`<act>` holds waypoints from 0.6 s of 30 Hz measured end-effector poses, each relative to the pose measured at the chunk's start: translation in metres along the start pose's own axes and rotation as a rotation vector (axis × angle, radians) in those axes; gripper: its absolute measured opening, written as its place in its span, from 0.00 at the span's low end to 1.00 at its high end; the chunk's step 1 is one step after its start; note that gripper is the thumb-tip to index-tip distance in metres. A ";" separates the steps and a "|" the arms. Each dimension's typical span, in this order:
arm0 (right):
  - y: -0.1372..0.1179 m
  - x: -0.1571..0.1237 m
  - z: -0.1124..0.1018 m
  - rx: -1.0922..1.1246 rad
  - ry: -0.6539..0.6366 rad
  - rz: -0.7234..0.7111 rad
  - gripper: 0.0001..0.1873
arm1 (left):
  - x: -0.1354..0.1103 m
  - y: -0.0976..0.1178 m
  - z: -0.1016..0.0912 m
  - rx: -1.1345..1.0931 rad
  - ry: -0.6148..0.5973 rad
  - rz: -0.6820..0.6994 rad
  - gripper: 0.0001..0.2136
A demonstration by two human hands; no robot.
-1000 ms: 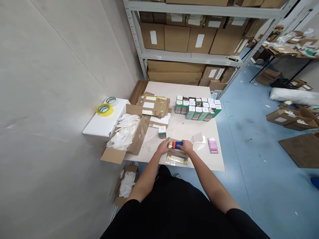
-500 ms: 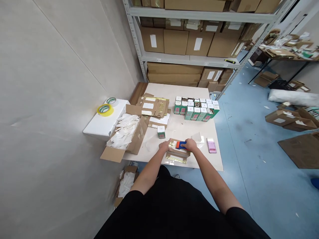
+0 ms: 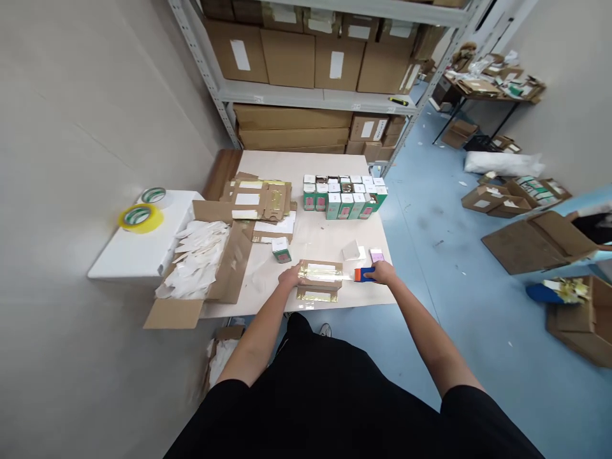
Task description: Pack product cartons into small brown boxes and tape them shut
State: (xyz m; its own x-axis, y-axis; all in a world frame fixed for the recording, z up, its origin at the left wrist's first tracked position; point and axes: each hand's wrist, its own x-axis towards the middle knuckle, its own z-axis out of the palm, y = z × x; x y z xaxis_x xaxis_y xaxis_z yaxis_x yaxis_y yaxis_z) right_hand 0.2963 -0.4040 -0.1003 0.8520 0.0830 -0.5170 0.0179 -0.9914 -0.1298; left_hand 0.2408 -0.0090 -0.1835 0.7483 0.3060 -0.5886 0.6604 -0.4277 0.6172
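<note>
Right hand (image 3: 384, 273) closed round the blue end of a tape dispenser (image 3: 364, 274), off the right end of a small brown carton (image 3: 321, 287). I read that grip as chosen to leave the orange head free and facing the carton. Between the two I make out a pale, shiny strip (image 3: 348, 277), probably tape drawn taut; too thin on my feed to trace fully. Left hand (image 3: 289, 276) touches the carton's left end; I cannot tell whether the fingers grip it or merely press, but I take the contact as bracing against pull from the other side. Carton sits near the front edge of the table (image 3: 313, 233), straight ahead of the wearer's body, likely for easy reach with both arms. Its long axis runs left to right, roughly parallel to that edge; a flap (image 3: 317, 296) with gold-coloured tape lies along the near side. Dispenser almost in line with it: head pointing left, handle end right. One green-and-white box (image 3: 281, 250) stands alone beyond the left hand, tilted in my view; the grouped boxes (image 3: 351, 206) stand farther back, which I judge keeps the working spot free.
</note>
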 end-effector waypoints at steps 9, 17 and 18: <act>-0.027 0.009 0.025 -0.059 0.015 0.140 0.23 | -0.004 0.008 -0.004 0.273 -0.075 0.061 0.42; -0.083 0.011 0.088 0.035 0.072 0.054 0.13 | -0.007 0.005 -0.002 0.059 0.020 0.030 0.39; -0.081 0.006 0.099 0.049 0.069 0.071 0.13 | -0.007 0.005 -0.002 0.030 0.034 0.023 0.38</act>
State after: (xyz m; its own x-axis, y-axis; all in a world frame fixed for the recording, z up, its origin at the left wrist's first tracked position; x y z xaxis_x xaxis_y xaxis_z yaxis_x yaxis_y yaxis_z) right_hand 0.2482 -0.3131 -0.1770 0.8842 0.0038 -0.4671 -0.0680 -0.9883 -0.1368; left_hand 0.2389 -0.0115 -0.1756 0.7655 0.3241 -0.5559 0.6410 -0.4602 0.6143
